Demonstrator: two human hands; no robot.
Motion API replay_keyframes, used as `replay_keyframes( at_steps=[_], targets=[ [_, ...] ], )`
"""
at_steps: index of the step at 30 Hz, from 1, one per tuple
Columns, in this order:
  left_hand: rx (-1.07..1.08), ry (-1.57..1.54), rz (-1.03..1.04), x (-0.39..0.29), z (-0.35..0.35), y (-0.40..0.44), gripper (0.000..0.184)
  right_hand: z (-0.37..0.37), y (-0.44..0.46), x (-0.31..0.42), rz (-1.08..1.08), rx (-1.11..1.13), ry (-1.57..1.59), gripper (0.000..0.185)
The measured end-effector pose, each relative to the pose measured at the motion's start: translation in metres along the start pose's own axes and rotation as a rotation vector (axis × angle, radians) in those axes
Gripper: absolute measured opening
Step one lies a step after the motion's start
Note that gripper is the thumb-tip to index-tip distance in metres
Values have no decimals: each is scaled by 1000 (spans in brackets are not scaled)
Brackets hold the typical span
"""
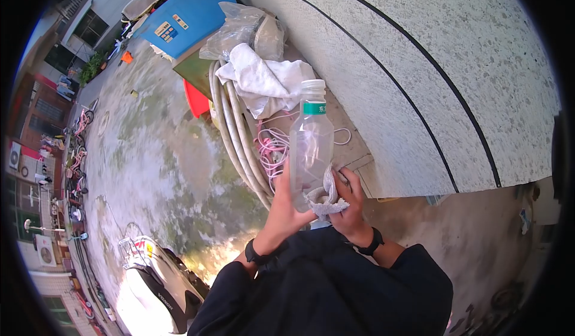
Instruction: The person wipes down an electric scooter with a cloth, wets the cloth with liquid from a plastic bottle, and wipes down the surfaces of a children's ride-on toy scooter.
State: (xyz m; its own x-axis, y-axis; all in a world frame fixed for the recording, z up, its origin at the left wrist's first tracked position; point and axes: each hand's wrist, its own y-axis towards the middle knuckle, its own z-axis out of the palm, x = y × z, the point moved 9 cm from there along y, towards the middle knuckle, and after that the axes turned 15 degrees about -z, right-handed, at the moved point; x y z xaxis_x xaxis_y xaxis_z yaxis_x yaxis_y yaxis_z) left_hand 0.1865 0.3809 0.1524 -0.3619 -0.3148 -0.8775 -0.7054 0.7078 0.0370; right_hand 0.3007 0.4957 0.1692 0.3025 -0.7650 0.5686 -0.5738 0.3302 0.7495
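Observation:
A clear plastic bottle [311,135] with a green band below its neck points away from me, its mouth uncapped. My left hand [290,201] is closed around the bottle's lower left side. On the other side, my right hand [352,207] grips a crumpled grey cloth [326,201] against the lower part of the bottle. The bottle's base is partly hidden by the cloth and my fingers. Just beyond the bottle lie a white towel [260,75] and a tangle of pink cord [272,147].
A speckled wall [383,90] with black lines rises at the right. Left of the bottle runs a coiled pale hose [230,132]. Farther back are a plastic bag [236,33], a blue bin [191,15] and a red basin [195,98]. A white scooter [153,288] stands lower left.

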Motion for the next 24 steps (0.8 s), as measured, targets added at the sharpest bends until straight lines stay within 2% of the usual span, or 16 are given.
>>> replay_keyframes(
  at_steps=[1, 3, 5, 6, 7, 9, 13, 15, 17, 20, 21, 24],
  targets=[
    [20, -30, -4, -3, 1, 0, 122, -3, 4, 6, -84, 3, -40, 62],
    [64, -92, -11, -10, 5, -2, 122, -9, 18, 7, -105, -14, -8, 62],
    [29, 12, 25, -26, 0, -8, 122, -17, 30, 0, -80, -49, 43, 62],
    [12, 63, 45, -30, 0, -10, 122, -20, 34, -15, -1, -112, 156, 60],
    [68, -38, -3, -26, 4, -12, 122, -20, 37, -30, 79, -174, 270, 59],
    [175, -241, -100, -17, 16, -19, 122, -12, 23, -56, 366, -328, 623, 40],
    [173, -413, -157, -9, 14, -29, 121, 1, -4, -64, 625, -199, 655, 20],
    [158, -593, -241, -5, 12, -33, 119, 12, -20, -55, 554, -71, 598, 23],
    [101, -592, -185, -6, 0, -33, 118, 17, -27, -35, 402, 62, 551, 29],
    [90, -595, -158, -4, -9, -35, 118, 7, -21, -2, 257, 83, 472, 35],
    [101, -599, -160, -2, -9, -37, 119, 6, -25, -1, 250, 190, 424, 39],
    [185, -662, -145, -8, -2, -43, 119, -9, -10, 12, 172, 126, 478, 42]
  ],
)
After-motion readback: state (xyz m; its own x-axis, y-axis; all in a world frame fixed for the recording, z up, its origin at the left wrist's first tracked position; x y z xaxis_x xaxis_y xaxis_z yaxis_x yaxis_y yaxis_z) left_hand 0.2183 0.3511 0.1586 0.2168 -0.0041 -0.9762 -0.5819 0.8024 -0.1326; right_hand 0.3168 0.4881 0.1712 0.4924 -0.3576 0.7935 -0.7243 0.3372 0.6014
